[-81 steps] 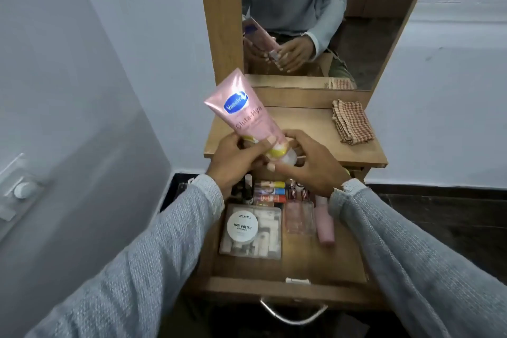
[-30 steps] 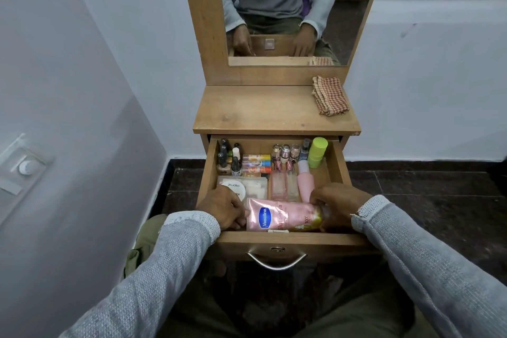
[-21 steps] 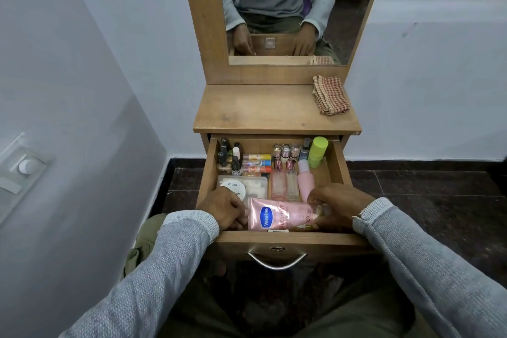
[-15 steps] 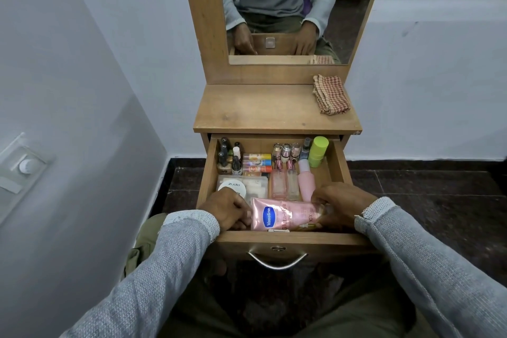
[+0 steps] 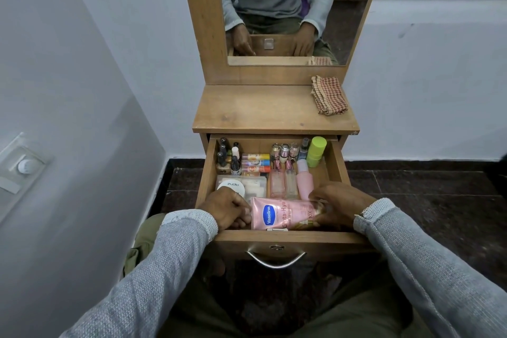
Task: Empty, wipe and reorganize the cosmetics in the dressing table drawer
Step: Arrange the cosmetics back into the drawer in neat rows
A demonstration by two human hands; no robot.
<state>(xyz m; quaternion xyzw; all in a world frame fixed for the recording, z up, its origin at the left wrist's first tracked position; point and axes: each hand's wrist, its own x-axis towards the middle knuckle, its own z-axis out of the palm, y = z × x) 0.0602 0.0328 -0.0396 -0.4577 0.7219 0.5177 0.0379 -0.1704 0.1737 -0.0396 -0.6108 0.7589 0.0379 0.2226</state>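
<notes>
The wooden drawer point(image 5: 285, 237) is pulled out and holds several cosmetics in rows. A pink Vaseline tube point(image 5: 284, 213) lies on its side along the front wall. My left hand point(image 5: 226, 207) touches the tube's flat crimped end with curled fingers. My right hand point(image 5: 336, 207) is curled around the cap end, hiding the cap. Behind the tube lie a clear nail polish box point(image 5: 247, 185), two clear perfume bottles point(image 5: 284, 182) and a pink bottle point(image 5: 304, 180). Small bottles, lip balms and a green container point(image 5: 316, 151) stand at the back.
A checked cloth point(image 5: 328, 95) lies folded on the right of the dressing table top point(image 5: 260, 110). The mirror point(image 5: 279, 5) above reflects my arms. A white wall stands close on the left, and dark floor tiles flank the table. A metal handle point(image 5: 275, 259) hangs from the drawer front.
The tube went from held up above the table top to lying in the drawer's front. Over the last second both hands slid it slightly right along the front wall.
</notes>
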